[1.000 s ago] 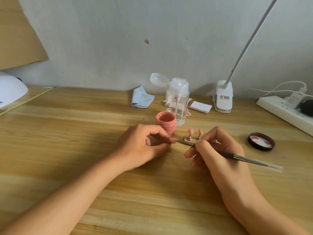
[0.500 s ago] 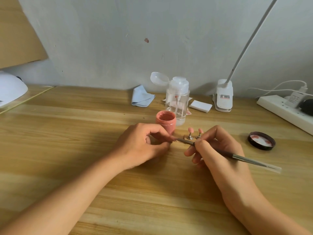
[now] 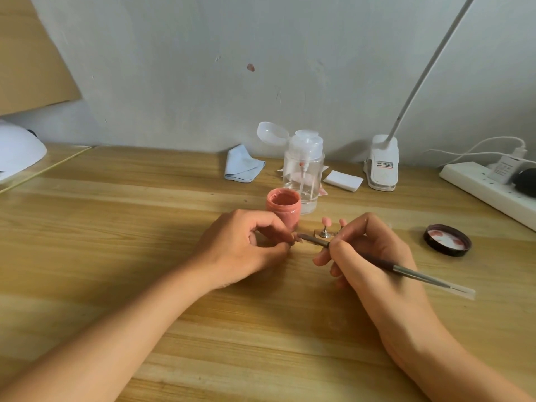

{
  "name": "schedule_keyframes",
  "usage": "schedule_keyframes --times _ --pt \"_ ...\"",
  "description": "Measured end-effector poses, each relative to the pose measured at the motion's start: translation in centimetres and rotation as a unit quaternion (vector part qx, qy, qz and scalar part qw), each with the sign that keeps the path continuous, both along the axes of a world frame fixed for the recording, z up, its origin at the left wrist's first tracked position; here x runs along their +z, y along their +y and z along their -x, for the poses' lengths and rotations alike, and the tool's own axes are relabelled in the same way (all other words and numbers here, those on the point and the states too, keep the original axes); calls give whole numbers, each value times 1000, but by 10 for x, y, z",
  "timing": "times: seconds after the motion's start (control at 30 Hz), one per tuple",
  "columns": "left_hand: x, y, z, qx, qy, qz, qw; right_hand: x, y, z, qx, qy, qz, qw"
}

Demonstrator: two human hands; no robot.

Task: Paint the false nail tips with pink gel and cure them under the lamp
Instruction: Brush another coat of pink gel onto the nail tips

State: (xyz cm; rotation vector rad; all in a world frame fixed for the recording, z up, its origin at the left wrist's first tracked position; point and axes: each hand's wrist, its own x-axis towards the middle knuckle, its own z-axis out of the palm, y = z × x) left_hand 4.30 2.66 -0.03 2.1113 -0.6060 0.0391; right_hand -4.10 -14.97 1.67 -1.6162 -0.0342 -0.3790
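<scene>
While the left hand (image 3: 243, 250) pinches one nail tip (image 3: 295, 238) beside the pink gel jar (image 3: 283, 208), the right hand (image 3: 374, 256) grips the brush (image 3: 412, 272), bristles on it; painting looks underway, and next calls for steady strokes, then curing.

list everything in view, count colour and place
gel jar: 1, pink, open, table centre
jar lid: 1, black, table right
nail tips on stands: 2, pink, right of the jar
brush: 1, dark and silver, in right hand
small piece: 1, pinkish, pinched at the brush tip; too small to identify
pump bottle: 1, clear, white top, behind the jar
cloth: 1, light blue, by the wall
pad: 1, white, right of bottle
clip lamp: 1, white, back right
power strip: 1, white, far right
dome lamp: 1, white, far left
table: 1, light wood
left hand: 1, pinches the piece
right hand: 1, holds the brush
</scene>
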Motion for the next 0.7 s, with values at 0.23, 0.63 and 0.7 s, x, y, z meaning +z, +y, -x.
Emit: schedule_keyframes --times 0.23,0.63,0.7 --pt "-1 1 -1 -11 -9 8 1000 -3 -1 -1 3 -3 -6 1000" --pt "-3 1 -2 -2 -7 1 1000 -7 -3 -3 8 -3 3 1000" --pt "-4 1 -2 -1 -8 0 1000 -7 -3 -3 12 -4 5 1000"
